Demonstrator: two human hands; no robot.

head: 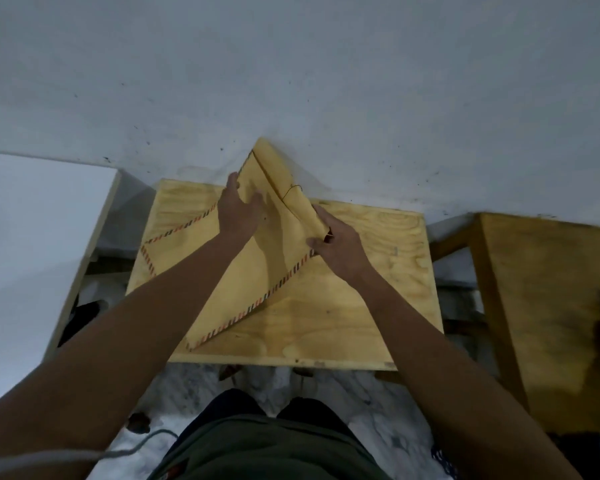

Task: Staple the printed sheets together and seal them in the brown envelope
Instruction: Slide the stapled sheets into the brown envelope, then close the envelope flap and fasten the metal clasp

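One plywood desk (343, 306) stands against a pale grey wall (291, 64); a second wooden desk (541, 306) stands to its right, over marbled floor (378, 427). One brown envelope (243, 271), striped-edged, lies diagonally on the desk. Left hand (238, 209) presses it flat, fingers straight. Right hand (340, 247) pinches the flap (284, 178).

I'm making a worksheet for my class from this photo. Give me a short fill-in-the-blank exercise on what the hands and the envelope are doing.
1. The brown envelope lies on a small ____ table.
2. The envelope's edges carry a ____ border.
3. The left hand lies on the envelope, while the ____ hand holds the flap near its string.
4. Both hands touch the ____.

Missing words: wooden; striped; right; envelope
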